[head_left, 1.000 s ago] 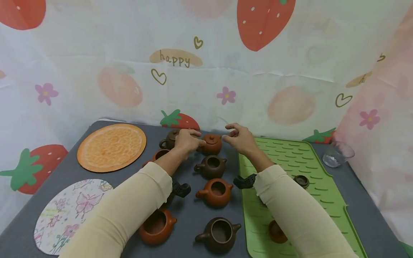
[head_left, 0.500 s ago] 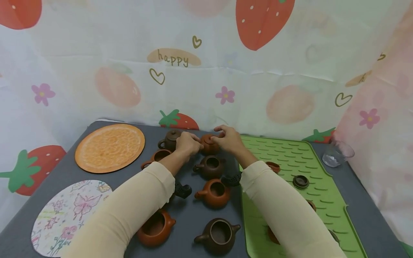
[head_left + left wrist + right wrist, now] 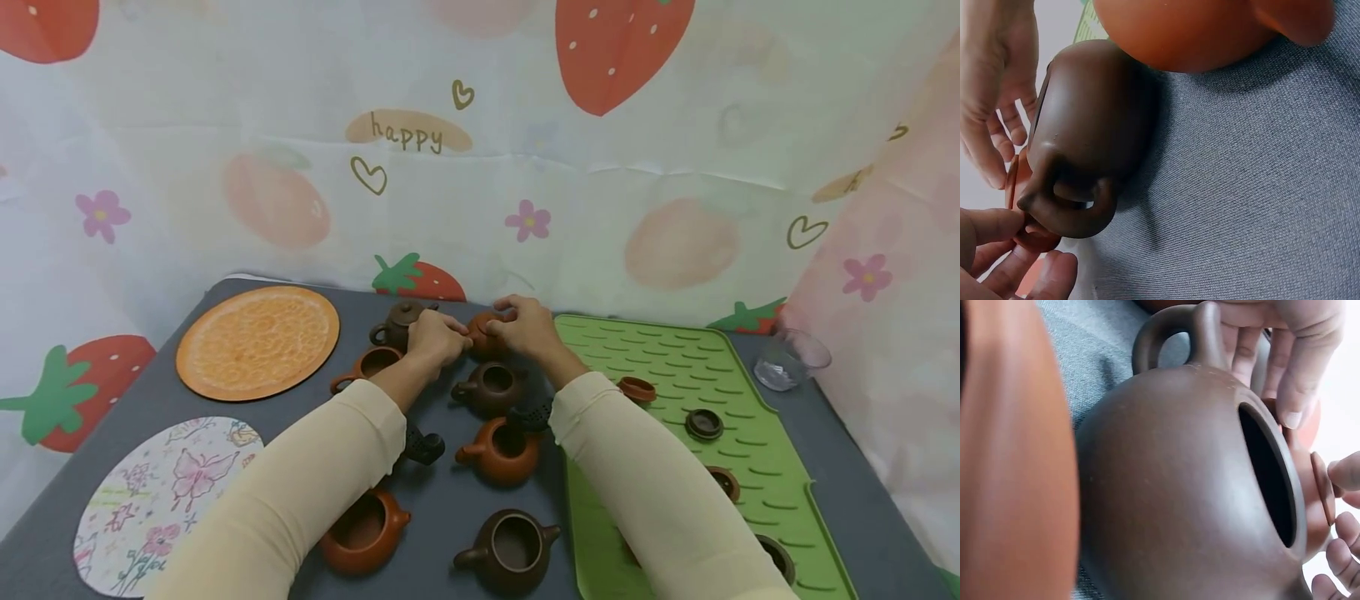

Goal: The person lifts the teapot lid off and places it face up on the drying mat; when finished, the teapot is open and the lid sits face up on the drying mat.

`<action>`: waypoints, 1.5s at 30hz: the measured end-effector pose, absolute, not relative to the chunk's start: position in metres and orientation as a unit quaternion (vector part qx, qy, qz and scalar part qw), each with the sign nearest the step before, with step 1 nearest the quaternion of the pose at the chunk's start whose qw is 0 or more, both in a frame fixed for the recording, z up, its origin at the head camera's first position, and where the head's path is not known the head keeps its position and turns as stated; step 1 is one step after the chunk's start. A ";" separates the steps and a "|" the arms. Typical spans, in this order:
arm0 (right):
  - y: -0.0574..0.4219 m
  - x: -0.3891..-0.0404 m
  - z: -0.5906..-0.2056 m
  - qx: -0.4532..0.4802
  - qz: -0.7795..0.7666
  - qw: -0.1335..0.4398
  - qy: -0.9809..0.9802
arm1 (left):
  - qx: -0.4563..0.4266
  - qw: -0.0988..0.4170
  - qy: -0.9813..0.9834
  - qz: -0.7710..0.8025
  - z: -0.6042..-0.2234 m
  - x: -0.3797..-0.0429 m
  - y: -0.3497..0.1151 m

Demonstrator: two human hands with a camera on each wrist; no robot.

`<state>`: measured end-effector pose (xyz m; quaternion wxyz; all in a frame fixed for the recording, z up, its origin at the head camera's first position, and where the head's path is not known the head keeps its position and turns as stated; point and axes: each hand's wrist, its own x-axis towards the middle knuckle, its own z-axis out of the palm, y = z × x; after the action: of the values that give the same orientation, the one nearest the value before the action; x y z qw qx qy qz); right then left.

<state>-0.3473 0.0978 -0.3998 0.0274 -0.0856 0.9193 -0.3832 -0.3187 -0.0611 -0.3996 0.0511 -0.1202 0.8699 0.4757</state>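
At the back of the table a reddish-brown clay teapot stands between both hands. My left hand pinches its handle from the left, mostly hidden behind the fingers. Over the pot's top, my right hand has thumb and finger at the knob of its lid, which sits on the opening. Just in front, a dark brown teapot without a lid fills much of the right wrist view. Left of the hands are a lidded dark teapot and an open orange-brown teapot.
Nearer me stand several open teapots, including an orange one and a dark one. A green mat on the right bears loose lids, one dark. A glass cup stands beyond it; two round mats, one orange, lie left.
My right hand has moved left from beside the reddish teapot onto its lid. The left hand stays at the handle. The teapot has shifted slightly left.
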 end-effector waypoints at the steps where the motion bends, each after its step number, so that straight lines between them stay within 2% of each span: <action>1: 0.097 -0.347 -0.400 -0.086 -0.380 0.024 0.921 | -0.120 0.051 0.870 0.475 -0.400 -0.319 -0.061; 10: 0.092 -0.346 -0.399 -0.099 -0.357 -0.011 0.929 | -0.121 0.048 0.870 0.476 -0.400 -0.319 -0.061; 26: 0.097 -0.343 -0.399 -0.096 -0.425 -0.013 0.900 | -0.114 0.051 0.865 0.486 -0.401 -0.319 -0.062; 45: 0.104 -0.342 -0.391 -0.020 -0.718 0.085 0.690 | -0.115 0.059 0.855 0.502 -0.400 -0.316 -0.062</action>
<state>-0.3415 0.1042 -0.3909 0.0846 -0.0201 0.6904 -0.7182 -0.3158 -0.0623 -0.4005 0.0590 -0.1152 0.8552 0.5019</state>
